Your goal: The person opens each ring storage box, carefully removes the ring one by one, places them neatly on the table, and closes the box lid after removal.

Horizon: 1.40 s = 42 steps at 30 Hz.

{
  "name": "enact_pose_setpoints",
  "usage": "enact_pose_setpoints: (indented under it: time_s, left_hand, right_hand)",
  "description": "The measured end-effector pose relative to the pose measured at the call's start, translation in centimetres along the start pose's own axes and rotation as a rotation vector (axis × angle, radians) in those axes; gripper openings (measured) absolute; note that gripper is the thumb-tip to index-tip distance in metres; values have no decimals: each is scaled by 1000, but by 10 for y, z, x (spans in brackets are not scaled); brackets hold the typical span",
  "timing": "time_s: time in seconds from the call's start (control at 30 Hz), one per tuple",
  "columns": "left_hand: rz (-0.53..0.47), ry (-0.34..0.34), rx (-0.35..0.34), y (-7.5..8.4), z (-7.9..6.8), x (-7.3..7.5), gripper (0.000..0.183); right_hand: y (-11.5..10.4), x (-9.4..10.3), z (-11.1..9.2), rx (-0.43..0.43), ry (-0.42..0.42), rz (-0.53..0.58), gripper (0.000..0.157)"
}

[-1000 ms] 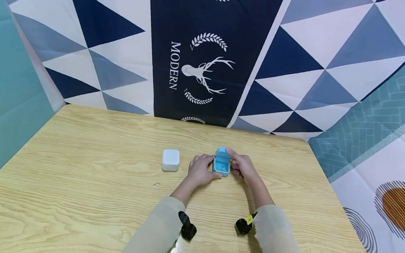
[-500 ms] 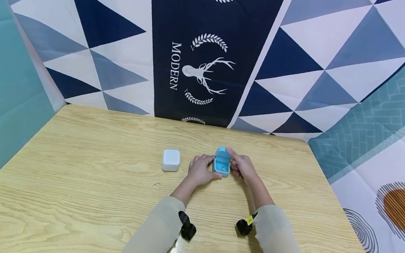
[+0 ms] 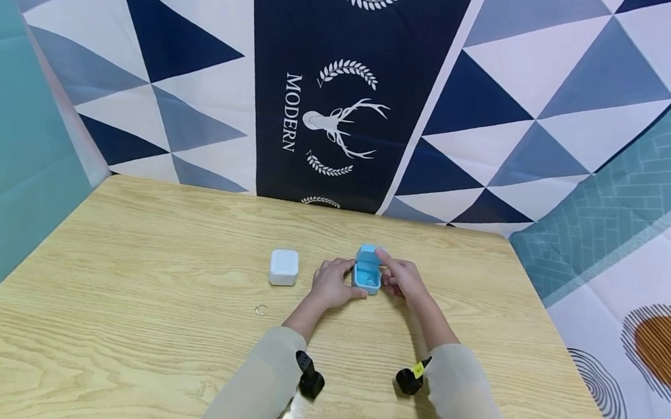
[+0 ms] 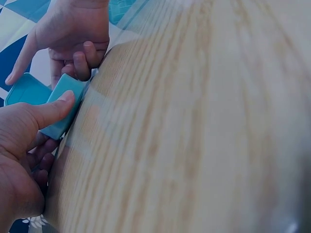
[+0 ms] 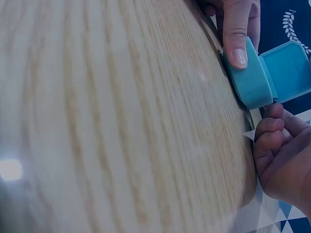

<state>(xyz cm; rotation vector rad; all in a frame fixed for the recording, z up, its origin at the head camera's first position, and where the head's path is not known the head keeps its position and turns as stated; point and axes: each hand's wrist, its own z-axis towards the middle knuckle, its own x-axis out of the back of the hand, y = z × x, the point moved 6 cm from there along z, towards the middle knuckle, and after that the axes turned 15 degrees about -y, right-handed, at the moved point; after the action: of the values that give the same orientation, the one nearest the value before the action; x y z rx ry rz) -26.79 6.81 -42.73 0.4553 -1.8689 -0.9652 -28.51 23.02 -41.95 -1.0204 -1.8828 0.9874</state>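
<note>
A light blue ring box (image 3: 360, 277) stands on the table with its lid (image 3: 367, 254) raised; a small ring (image 3: 370, 281) appears to sit inside. My left hand (image 3: 330, 284) grips the base from the left, its thumb (image 4: 60, 108) pressed on the front wall. On the other side, my right hand (image 3: 403, 278) holds the raised lid at its edge with the thumb, while its other fingers (image 5: 269, 138) curl beside the base. Farther left are a white rounded box (image 3: 283, 267) and, nearer me, a thin ring (image 3: 260, 314) lying on the wood.
The wooden table (image 3: 158, 327) ends at the back against a patterned cloth (image 3: 330, 118) with a deer print. Each sleeve carries a black wrist camera, a left one (image 3: 311, 384) and a right one (image 3: 409, 381).
Both hands keep their places at the ring box, and its lid stays raised. The right wrist camera has shifted slightly to the right; the head view has tilted a little.
</note>
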Motion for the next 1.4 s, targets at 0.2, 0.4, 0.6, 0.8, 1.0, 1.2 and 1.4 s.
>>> enact_pose_setpoints:
  time_s: [0.2,0.4,0.6,0.8,1.0,1.2,1.4]
  left_hand:
    - [4,-1,-4,1,0,0,73]
    - [9,-1,3,0,0,0,73]
    - [14,-5,1,1,-1,0,74]
    - [26,-2,-3,1,-1,0,75]
    - [20,-4,-2,-1,0,0,76]
    - [28,3,-12,0,-2,1,75]
    - [32,1,-12,0,0,0,76]
  right_hand:
    - [0,3,-4,-3,19,-16,61]
    - [0,6,-8,-2,27,-77,68]
    - [-1,10,-12,23,54,-110,55]
    - [-2,13,-14,40,75,-123,50]
    - [-6,12,-16,81,56,-143,42]
    - [-12,9,-20,103,33,-171,34]
    - [-13,7,-22,119,26,-234,31]
